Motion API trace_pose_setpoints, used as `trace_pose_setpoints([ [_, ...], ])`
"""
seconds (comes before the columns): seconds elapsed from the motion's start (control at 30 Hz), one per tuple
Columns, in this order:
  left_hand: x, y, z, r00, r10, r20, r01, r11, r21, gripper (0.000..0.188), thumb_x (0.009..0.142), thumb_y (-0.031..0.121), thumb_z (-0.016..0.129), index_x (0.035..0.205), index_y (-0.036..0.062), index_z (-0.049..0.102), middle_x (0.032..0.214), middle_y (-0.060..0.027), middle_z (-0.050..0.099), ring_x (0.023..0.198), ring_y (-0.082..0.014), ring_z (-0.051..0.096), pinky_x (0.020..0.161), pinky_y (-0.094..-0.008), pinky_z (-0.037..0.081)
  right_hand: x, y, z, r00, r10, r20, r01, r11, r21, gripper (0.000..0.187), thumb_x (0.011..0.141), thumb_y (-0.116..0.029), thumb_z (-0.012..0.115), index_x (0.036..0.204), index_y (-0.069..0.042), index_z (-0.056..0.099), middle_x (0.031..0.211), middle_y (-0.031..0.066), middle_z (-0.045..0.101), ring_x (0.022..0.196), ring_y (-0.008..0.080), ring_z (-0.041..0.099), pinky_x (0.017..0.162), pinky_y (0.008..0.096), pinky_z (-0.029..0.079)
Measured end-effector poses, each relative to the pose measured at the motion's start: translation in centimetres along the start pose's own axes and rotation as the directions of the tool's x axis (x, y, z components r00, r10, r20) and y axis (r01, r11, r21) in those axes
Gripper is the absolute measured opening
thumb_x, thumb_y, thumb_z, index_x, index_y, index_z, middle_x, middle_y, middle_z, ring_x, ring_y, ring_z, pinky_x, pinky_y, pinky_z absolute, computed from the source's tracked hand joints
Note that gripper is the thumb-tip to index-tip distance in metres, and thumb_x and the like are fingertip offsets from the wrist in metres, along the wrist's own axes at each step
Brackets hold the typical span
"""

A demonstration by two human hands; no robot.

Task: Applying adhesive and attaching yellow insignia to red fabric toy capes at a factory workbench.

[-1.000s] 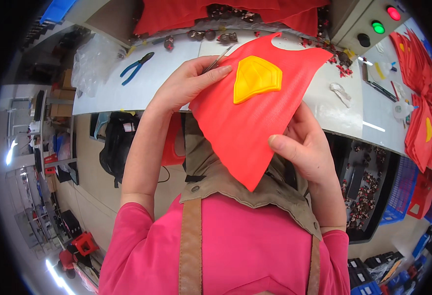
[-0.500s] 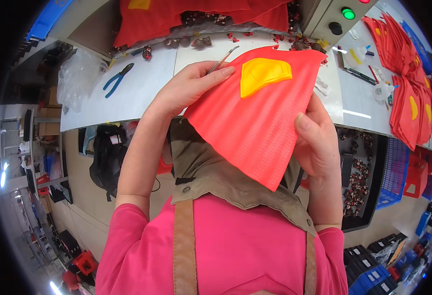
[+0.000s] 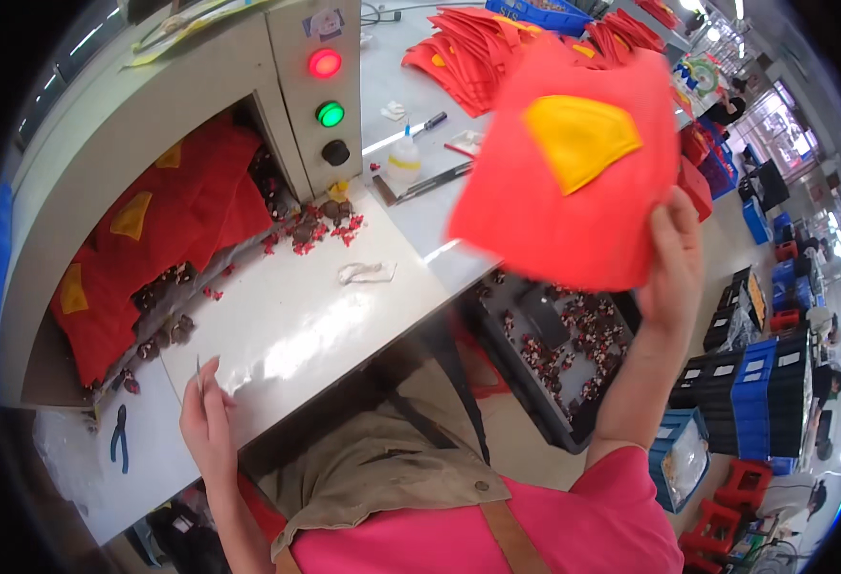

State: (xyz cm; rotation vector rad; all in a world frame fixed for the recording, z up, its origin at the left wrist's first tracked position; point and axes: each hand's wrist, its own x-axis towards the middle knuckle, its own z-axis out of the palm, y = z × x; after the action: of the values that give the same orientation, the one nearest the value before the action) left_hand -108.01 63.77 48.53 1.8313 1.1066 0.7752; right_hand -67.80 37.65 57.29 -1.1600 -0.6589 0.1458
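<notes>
My right hand [image 3: 674,258] is closed on the lower right edge of a soft red cape-shaped piece [image 3: 507,206] with a raised yellow patch [image 3: 583,139]. It is held up off the table, partly in front of a pile of similar red pieces [image 3: 454,62]. My left hand [image 3: 207,421] is by the table's front edge at the lower left, closed on thin metal tweezers [image 3: 199,366], of which only a slim part shows. Nearest to that hand lie blue-handled pliers [image 3: 119,442].
A machine [image 3: 282,86] with lit red and green buttons stands on the left, red pieces [image 3: 177,215] inside its opening. Brown and red scraps [image 3: 310,230] litter its edge. A squeeze bottle [image 3: 403,158] and pens stand behind. Below the table sits a black tray [image 3: 574,421] of small parts.
My view has swung to the right. The red cape has left my left hand and been carried right, toward the pile, in my right hand alone. My left hand keeps the tweezers.
</notes>
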Motion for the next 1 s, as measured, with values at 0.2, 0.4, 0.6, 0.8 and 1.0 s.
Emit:
trace_pose_setpoints([
  [0.2, -1.3, -4.2, 0.7, 0.993, 0.047, -0.104, -0.012, 0.947, 0.321, 0.026, 0.095, 0.012, 0.050, 0.117, 0.0024, 0.060, 0.074, -0.0022, 0.055, 0.066, -0.0089, 0.048, 0.062, -0.0228, 0.040, 11.6, 1.0, -7.3, 0.997, 0.063, -0.038, -0.068, 0.986, -0.155, 0.039, 0.096, -0.016, 0.055, 0.129, 0.003, 0.049, 0.122, 0.0104, 0.059, 0.113, 0.0189, 0.057, 0.097, 0.0306, 0.046],
  [0.4, -0.6, -3.2, 2.3, 0.982, 0.126, -0.141, -0.035, 0.855, 0.518, 0.024, 0.088, 0.006, 0.053, 0.111, 0.0046, 0.063, 0.097, -0.0141, 0.067, 0.082, -0.0263, 0.064, 0.075, -0.0318, 0.049, 21.1, 12.7, -18.6, 0.998, -0.029, -0.051, -0.046, 0.164, -0.985, 0.060, 0.085, -0.045, 0.065, 0.124, -0.001, 0.056, 0.118, 0.0189, 0.062, 0.113, 0.0275, 0.058, 0.094, 0.0358, 0.045],
  [0.6, -0.7, -3.7, 2.7, 0.955, 0.259, -0.141, -0.133, 0.805, 0.578, 0.024, 0.092, 0.009, 0.053, 0.114, 0.0044, 0.062, 0.087, -0.0122, 0.064, 0.069, -0.0182, 0.057, 0.066, -0.0284, 0.045, 18.1, 19.1, -10.4, 0.990, -0.030, 0.141, 0.144, 0.263, -0.954, 0.065, 0.083, -0.056, 0.061, 0.127, -0.008, 0.056, 0.123, 0.0197, 0.059, 0.116, 0.0315, 0.056, 0.097, 0.0385, 0.043],
  [0.8, -0.9, -3.8, 2.8, 0.943, 0.294, -0.156, -0.149, 0.791, 0.593, 0.023, 0.091, 0.008, 0.053, 0.112, 0.0050, 0.063, 0.087, -0.0126, 0.064, 0.071, -0.0207, 0.059, 0.066, -0.0299, 0.046, 17.4, 18.1, -8.6, 0.987, -0.074, 0.141, 0.152, 0.182, -0.972, 0.065, 0.087, -0.050, 0.060, 0.129, -0.001, 0.053, 0.124, 0.0199, 0.057, 0.117, 0.0306, 0.055, 0.100, 0.0356, 0.040],
  [1.0, -0.8, -3.7, 1.7, 0.956, 0.269, -0.116, -0.144, 0.777, 0.613, 0.021, 0.093, 0.009, 0.053, 0.111, 0.0035, 0.063, 0.085, -0.0087, 0.065, 0.070, -0.0162, 0.057, 0.064, -0.0266, 0.045, 19.2, 18.8, -7.9, 0.995, -0.065, 0.077, 0.092, 0.288, -0.953, 0.061, 0.089, -0.051, 0.056, 0.130, -0.005, 0.054, 0.122, 0.0190, 0.059, 0.116, 0.0293, 0.056, 0.099, 0.0346, 0.040],
])
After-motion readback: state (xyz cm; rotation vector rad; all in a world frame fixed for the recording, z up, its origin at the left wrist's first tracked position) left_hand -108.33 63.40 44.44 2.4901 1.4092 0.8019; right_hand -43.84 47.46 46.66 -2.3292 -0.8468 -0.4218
